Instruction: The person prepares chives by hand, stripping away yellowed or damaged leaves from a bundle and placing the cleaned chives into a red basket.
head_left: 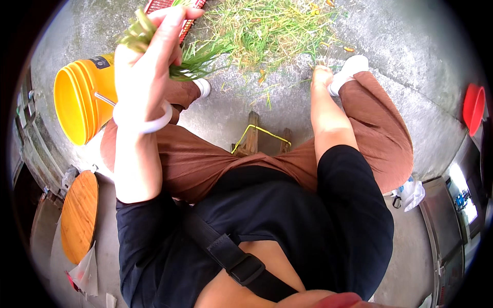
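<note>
My left hand [159, 49] is raised at the upper left, its fingers closed round a bunch of green stalks that look like chives [137, 33]. Pale cut ends stick out on the left of the fist, and dark thin leaves [197, 60] trail out to the right. Beyond and partly behind this hand is a red slatted plastic basket [191, 24]. My right hand [322, 76] reaches down by my right shoe, at the near right edge of a loose heap of green and yellowed leaves [272, 33]. Its fingers are mostly hidden by the angle.
A yellow bucket [77, 102] stands beside my left arm. Between my legs is a wooden stool frame [251, 134] with a yellow cord. A round wooden board [81, 215] is at the lower left; a red basin [473, 109] and white plastic bag [412, 195] are on the right.
</note>
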Available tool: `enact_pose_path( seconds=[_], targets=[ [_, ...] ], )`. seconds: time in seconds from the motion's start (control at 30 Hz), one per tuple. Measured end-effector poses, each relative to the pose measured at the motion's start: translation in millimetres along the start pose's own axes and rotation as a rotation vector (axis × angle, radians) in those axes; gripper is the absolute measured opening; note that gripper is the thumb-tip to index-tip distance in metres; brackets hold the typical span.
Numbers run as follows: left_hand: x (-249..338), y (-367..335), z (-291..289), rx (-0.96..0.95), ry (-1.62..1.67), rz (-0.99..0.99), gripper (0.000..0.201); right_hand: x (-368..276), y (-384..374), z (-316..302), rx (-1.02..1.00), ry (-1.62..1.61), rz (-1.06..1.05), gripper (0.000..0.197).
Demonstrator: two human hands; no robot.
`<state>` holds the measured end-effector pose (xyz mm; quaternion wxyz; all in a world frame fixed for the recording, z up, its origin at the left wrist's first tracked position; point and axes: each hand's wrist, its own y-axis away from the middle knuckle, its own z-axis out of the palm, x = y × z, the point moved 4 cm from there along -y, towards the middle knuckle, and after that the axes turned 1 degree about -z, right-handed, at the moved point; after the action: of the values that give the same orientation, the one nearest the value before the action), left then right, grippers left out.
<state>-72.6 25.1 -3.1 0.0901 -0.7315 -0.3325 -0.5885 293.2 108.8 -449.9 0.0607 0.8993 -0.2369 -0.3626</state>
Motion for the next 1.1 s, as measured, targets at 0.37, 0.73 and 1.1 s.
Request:
enact_pose_path(
  seconds=[0.37,0.73,1.1],
  targets=[
    [-11.6,-4.7,0.2,0.071,-0.025,-0.085,0.020,-64.4,-9.2,28.2,-0.365,1.084,-0.346,0.012],
    [-0.2,11.7,13.8,-0.205,0.133,0.088,0.023,-147.3,18.3,13.0,-0.232,-0.035,-0.280,0.007],
    [7.7,22.6,0.9,-0.216,0.267,0.035,0.025,-75.7,46.6,-11.5,-0.575,0.362,-0.063,0.026]
  ],
)
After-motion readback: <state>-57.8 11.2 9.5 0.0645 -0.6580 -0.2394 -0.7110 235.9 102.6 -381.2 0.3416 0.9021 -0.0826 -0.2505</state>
